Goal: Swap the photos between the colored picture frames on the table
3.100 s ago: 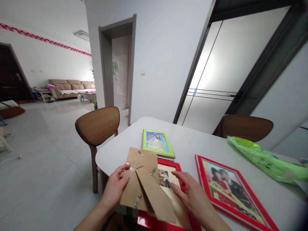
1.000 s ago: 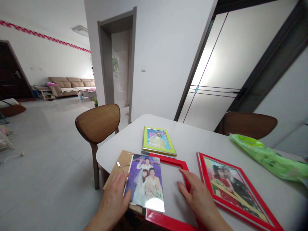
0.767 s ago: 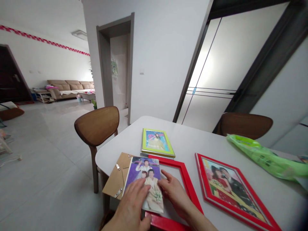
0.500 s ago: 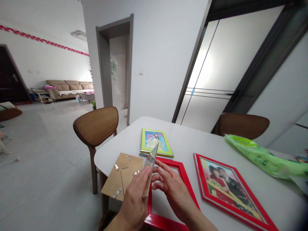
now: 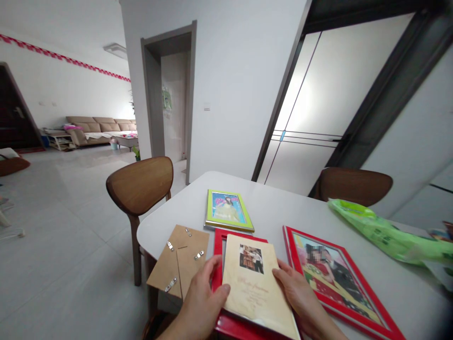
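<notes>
A cream photo insert sheet (image 5: 251, 295), with a small picture and red lettering, lies flat between my hands over a red picture frame (image 5: 233, 326). My left hand (image 5: 203, 295) is at the sheet's left edge, its thumb on the border and its fingers beside the frame's left side. The right edge is gripped by my right hand (image 5: 299, 288), thumb on top and the other fingers largely hidden underneath. Most of the red frame is covered by the sheet. Just left of it rests a brown backing board (image 5: 182, 262) with metal clips and a slit-cut stand.
Beyond the red frame lies a yellow-green picture frame (image 5: 228, 208) with a photo. Another red framed photo (image 5: 339, 278) sits on the right, near a green plastic bag (image 5: 382, 231). Wooden chairs (image 5: 141, 184) stand around the white table (image 5: 269, 198).
The sheet, held edge-on in my left hand before, has been turned face up and lowered over the red frame. My right hand has moved right and taken its right edge.
</notes>
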